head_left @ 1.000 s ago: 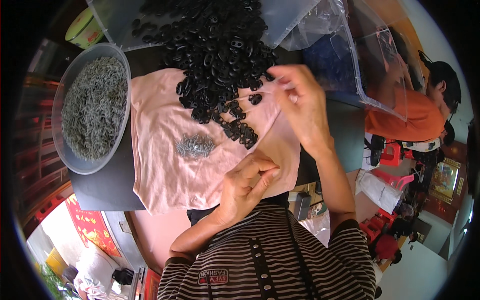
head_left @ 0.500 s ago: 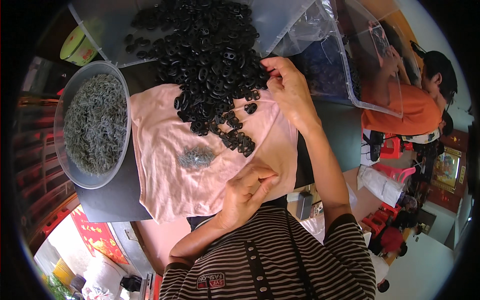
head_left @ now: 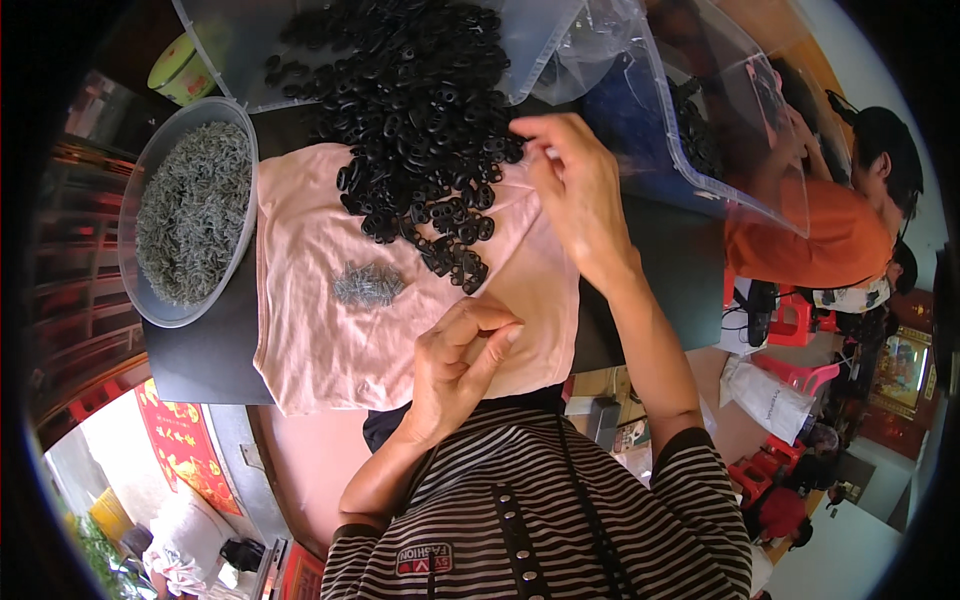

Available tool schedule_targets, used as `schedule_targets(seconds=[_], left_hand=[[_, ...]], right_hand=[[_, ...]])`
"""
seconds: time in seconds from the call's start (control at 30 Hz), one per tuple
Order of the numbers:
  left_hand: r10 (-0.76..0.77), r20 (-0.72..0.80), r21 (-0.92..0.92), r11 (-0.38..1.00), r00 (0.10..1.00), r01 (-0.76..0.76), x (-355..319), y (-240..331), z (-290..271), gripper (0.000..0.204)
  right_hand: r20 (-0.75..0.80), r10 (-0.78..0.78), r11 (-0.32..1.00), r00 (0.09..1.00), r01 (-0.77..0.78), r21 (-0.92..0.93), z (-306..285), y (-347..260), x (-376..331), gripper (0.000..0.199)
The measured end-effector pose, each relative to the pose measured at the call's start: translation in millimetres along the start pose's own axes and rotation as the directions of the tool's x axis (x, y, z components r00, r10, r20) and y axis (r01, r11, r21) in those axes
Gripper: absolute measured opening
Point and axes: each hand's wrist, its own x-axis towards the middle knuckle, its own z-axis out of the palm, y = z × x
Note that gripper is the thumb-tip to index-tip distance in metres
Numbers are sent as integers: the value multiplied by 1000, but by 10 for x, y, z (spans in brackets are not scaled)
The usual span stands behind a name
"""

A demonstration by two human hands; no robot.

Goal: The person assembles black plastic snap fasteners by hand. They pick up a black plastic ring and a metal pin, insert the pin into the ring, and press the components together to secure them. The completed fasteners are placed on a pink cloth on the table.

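A large heap of small black plastic cord-lock pieces with holes spreads onto a pink cloth. My right hand is at the heap's right edge, index finger stretched toward it and thumb apart, with nothing visible between them. Lower down, my left hand hovers over the cloth's near part, thumb and index pressed together; whatever the pinch holds is too small or hidden to make out. A little pile of small metal springs lies on the cloth, left of the nearest black pieces.
At the left stands a clear round tub full of grey springs. Behind the heap is a translucent plastic bin, and another clear bin stands at the right. A person in orange sits beyond it.
The fingers of my right hand have come apart from a closer pinch beside the heap. My left hand keeps its pinch. The whole view has shifted slightly.
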Motion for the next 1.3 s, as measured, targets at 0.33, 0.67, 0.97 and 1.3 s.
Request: schedule_targets(seconds=[0.33,0.67,0.97,1.3], left_hand=[[31,12,48,998,999,-32,-21,-48,20,7],[104,-57,38,994,993,-102,-11,-75,61,7],[96,-41,-1,995,995,-96,-12,-64,71,7],[117,-41,59,992,992,-114,-21,-88,54,7]], right_hand=[[-2,-6,960,1000,5,-280,161,187,113,28],[122,-62,997,991,67,-37,74,-25,-79,24],[-47,-67,939,997,47,-341,28,160,2,28],[46,5,999,999,-2,-50,23,78,-20,21]])
